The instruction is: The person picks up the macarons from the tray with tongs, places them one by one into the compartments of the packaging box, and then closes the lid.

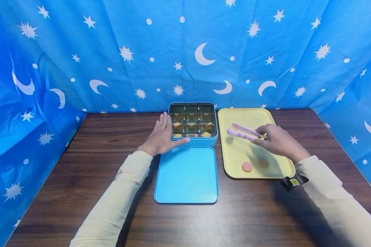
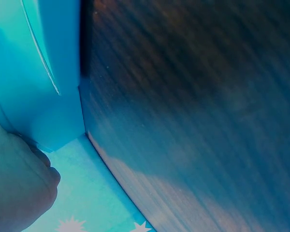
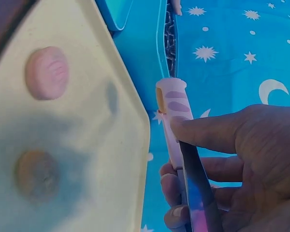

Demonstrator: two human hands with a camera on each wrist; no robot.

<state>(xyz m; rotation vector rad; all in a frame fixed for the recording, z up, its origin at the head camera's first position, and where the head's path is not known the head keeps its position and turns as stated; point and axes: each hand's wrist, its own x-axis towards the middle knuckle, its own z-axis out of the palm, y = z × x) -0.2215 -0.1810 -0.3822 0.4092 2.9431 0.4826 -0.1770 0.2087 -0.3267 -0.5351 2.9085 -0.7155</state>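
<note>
My right hand (image 1: 279, 142) grips pink-and-white tongs (image 3: 175, 99) above the yellow tray (image 1: 235, 168). Between the tong tips sits a small yellow piece (image 3: 160, 100), mostly covered by them. On the tray lie a pink round piece (image 1: 247, 167), stamped on top, and an orange-tan round one (image 3: 37, 176) in shadow. My left hand (image 1: 161, 137) rests with straight fingers along the left side of a blue tin (image 1: 201, 142), its thumb across the front rim. Clear dividers part the tin into a grid; small yellow, green and pink pieces (image 1: 205, 134) lie in its middle and front rows.
A blue lid (image 1: 187, 176) lies flat on the dark wooden table (image 1: 241, 212), in front of the tin. The tray stands close beside the tin on the right. Behind the table hangs a blue curtain (image 1: 160, 41) with moons and stars.
</note>
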